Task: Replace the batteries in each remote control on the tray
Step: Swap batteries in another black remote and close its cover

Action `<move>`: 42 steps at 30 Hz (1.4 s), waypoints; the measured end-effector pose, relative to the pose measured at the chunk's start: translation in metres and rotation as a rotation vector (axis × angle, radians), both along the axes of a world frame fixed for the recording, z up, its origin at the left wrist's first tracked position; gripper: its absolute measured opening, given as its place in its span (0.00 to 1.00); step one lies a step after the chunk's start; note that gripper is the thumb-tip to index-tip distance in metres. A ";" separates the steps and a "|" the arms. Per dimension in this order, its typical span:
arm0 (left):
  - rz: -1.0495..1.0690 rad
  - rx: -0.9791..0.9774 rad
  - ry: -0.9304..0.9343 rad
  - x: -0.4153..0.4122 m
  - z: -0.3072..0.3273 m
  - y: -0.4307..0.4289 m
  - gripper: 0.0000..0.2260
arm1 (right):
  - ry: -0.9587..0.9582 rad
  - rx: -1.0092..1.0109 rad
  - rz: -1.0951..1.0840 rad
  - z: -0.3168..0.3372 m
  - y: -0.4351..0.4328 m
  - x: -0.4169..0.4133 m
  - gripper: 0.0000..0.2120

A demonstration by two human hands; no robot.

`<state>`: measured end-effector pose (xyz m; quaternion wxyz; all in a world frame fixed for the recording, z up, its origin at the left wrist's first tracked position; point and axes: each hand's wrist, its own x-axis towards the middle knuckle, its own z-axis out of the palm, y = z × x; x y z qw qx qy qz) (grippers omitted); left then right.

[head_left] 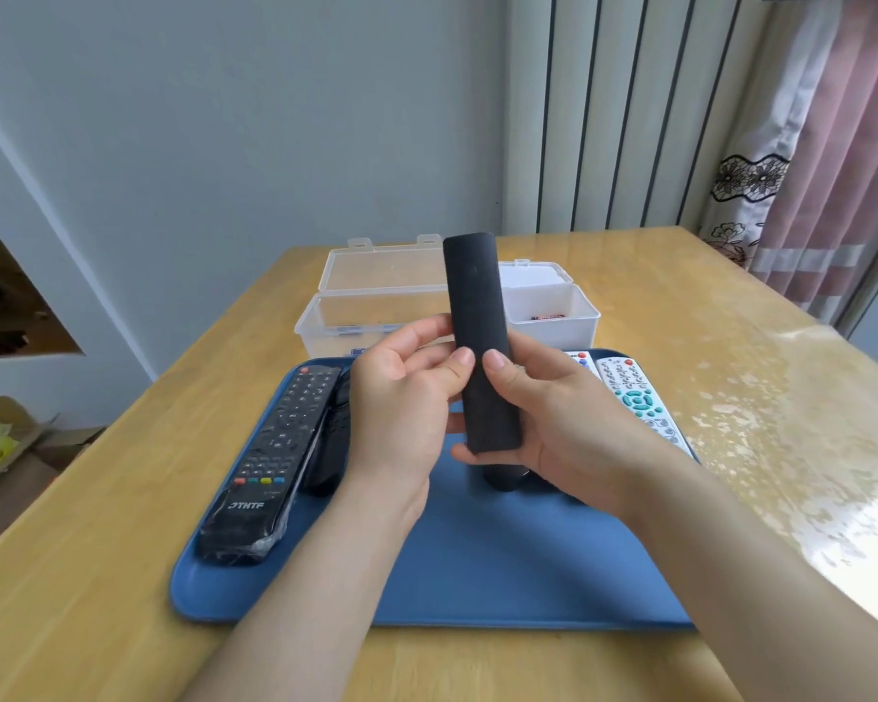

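Observation:
I hold a slim black remote [477, 316] upright above the blue tray [477, 575], its plain back facing me. My left hand [401, 397] and my right hand [543, 412] both grip its lower half, with both thumbs pressed on the back. On the tray's left lies a black THTF remote [269, 458] in plastic wrap, with another black remote [333, 448] beside it. Two white remotes [634, 392] lie at the tray's right. A further dark remote [500, 478] shows partly beneath my hands.
Behind the tray stand two open plastic boxes: a clear one [346, 316] on the left, and a white one [553, 311] on the right holding a battery [548, 317]. The wooden table [731, 347] extends to the right. A curtain hangs at far right.

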<state>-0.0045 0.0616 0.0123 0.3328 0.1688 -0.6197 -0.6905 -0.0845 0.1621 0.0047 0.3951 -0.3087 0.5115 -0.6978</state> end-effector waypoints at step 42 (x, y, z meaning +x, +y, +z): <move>0.179 -1.436 -0.067 0.000 -0.012 -0.007 0.20 | -0.446 -0.190 -0.289 0.010 -0.002 -0.001 0.15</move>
